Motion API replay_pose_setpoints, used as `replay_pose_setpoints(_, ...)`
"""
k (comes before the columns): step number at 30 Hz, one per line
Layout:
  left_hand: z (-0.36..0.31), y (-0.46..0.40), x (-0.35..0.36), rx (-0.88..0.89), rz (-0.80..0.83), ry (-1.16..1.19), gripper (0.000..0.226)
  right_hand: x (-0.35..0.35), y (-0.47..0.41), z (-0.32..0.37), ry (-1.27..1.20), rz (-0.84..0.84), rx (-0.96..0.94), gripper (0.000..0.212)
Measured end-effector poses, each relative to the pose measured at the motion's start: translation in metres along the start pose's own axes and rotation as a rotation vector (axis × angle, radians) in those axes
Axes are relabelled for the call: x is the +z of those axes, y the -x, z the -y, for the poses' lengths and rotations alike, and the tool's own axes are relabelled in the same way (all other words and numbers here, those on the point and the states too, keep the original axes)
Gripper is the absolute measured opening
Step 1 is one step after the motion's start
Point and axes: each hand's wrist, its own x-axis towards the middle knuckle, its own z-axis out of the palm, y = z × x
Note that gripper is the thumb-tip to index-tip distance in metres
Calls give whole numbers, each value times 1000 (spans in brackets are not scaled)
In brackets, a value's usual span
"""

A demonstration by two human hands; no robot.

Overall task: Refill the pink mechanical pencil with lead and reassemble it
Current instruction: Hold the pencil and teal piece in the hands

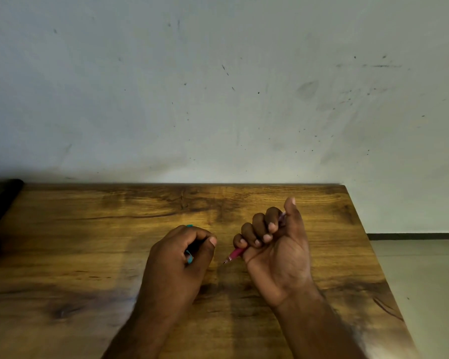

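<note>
A: Where is the pink mechanical pencil (234, 254)?

B: In the right hand (275, 244), palm turned up. The fingers (259, 229) are curled shut around the barrel in a fist; the thumb stands upright beside them. The tip end projects from the little-finger side, pointing down and to the left, just above the tabletop (88, 255). A sliver of the other end shows between forefinger and thumb.

A: And the left hand (178, 257)?

B: Knuckles up, just left of the pencil tip, apart from it. Its fingers are closed on a small teal object (189, 256); teal shows in the gap under the thumb and again at the far side of the hand. What the object is cannot be told.

A: Surroundings?

B: A wood-grain tabletop set against a scuffed pale wall (218, 86). A dark, framed item (0, 200) lies at the far left edge. Pale floor (425, 281) lies past the right edge.
</note>
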Motion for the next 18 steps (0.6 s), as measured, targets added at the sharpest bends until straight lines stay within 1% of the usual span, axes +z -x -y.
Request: replay_pose_setpoints(18, 2, 0, 0, 9, 4, 7, 11, 1, 0, -1, 15, 6, -8, 54)
